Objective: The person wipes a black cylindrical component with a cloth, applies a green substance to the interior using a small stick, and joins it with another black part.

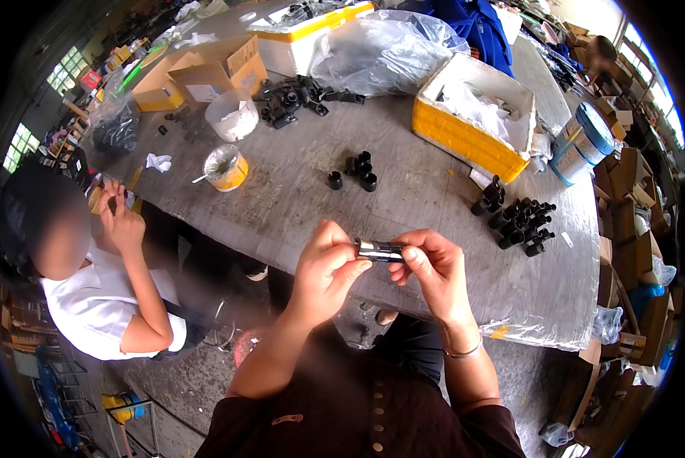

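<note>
A short black cylindrical part (381,250) with a shiny band lies sideways between my two hands, above the near edge of the table. My left hand (326,269) pinches its left end between thumb and fingers. At the other end, my right hand (434,269) grips it with the thumb on top. Whether it is one piece or two fitted together, I cannot tell. Beyond my hands stand a few loose black caps (368,181). To the right, several black cylindrical parts (522,221) are grouped upright on the grey table (297,183).
A yellow-sided foam box (465,133) with white bags stands at the back right, beside a blue-lidded tub (583,143). Black parts (297,99) lie heaped at the back, near a white tub (232,114) and a yellow-banded cup (226,168). A co-worker (113,298) sits at left.
</note>
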Demonstrator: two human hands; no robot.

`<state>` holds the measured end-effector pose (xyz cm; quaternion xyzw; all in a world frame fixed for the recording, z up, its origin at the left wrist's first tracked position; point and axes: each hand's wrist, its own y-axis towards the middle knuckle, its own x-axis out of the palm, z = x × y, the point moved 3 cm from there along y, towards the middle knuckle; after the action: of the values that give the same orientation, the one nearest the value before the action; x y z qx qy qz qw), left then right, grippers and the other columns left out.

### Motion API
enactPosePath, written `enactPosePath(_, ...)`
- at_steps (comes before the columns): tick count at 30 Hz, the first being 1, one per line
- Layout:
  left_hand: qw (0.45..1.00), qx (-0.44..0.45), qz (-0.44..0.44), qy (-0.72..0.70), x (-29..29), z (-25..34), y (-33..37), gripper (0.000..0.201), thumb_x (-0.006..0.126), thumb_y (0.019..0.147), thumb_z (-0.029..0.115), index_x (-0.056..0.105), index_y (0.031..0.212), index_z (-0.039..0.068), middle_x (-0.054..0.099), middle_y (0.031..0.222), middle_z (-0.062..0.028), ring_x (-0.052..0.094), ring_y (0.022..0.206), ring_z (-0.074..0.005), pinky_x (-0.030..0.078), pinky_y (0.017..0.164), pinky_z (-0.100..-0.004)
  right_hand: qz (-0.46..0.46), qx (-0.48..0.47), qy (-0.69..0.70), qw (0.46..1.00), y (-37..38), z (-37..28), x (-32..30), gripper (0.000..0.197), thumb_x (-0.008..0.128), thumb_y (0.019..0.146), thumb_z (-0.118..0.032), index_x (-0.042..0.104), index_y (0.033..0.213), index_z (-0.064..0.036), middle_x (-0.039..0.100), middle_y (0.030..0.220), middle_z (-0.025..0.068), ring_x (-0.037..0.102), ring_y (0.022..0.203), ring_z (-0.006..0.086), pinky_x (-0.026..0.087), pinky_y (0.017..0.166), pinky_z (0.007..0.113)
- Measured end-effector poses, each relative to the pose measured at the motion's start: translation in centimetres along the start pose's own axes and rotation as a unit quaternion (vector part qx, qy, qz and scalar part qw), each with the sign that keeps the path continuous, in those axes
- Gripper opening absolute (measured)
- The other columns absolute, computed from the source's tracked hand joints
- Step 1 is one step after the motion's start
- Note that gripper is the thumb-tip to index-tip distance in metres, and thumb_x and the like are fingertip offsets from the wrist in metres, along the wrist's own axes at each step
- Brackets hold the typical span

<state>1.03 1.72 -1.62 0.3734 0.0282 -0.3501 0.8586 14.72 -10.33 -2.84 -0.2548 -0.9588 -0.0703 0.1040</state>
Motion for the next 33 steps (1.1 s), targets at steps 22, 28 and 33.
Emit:
enactPosePath(22,0.963,-0.154,0.113,-0.189,1.5,-0.5,-1.4,0.010,0.063,0.090,0.000,0.057,0.083,-0.004,0.045,0.084,-0.0002,0.040,0.071,-0.0060,0.034,0.063,-0.0202,0.030,-0.225,-0.265,0.937,0.2,-1.8,1.7,0.033,0.068,0.088,-0.023,0.058,0.106,0.0030,0.065,0.093,0.0103,0.064,0.080,0.0166,0.053,0.068,0.029)
enactPosePath(28,0.933,-0.183,0.147,-0.273,1.7,-0.2,-1.3,0.011,0.064,0.089,0.001,0.058,0.081,-0.003,0.044,0.084,0.0008,0.040,0.073,-0.0060,0.033,0.064,-0.0202,-0.001,-0.171,-0.319,0.932,-0.2,-0.7,1.3,0.034,0.067,0.089,-0.026,0.059,0.105,0.0025,0.064,0.084,0.0087,0.064,0.074,0.0162,0.051,0.064,0.028)
enactPosePath(33,0.945,-0.169,0.129,-0.250,1.8,-0.1,-1.4,0.011,0.064,0.090,0.001,0.058,0.081,-0.003,0.044,0.084,0.0010,0.040,0.074,-0.0056,0.032,0.065,-0.0201,-0.001,-0.055,-0.202,0.978,0.0,-0.1,1.0,0.033,0.067,0.090,-0.027,0.059,0.105,0.0023,0.063,0.074,0.0068,0.062,0.064,0.0146,0.050,0.059,0.026)
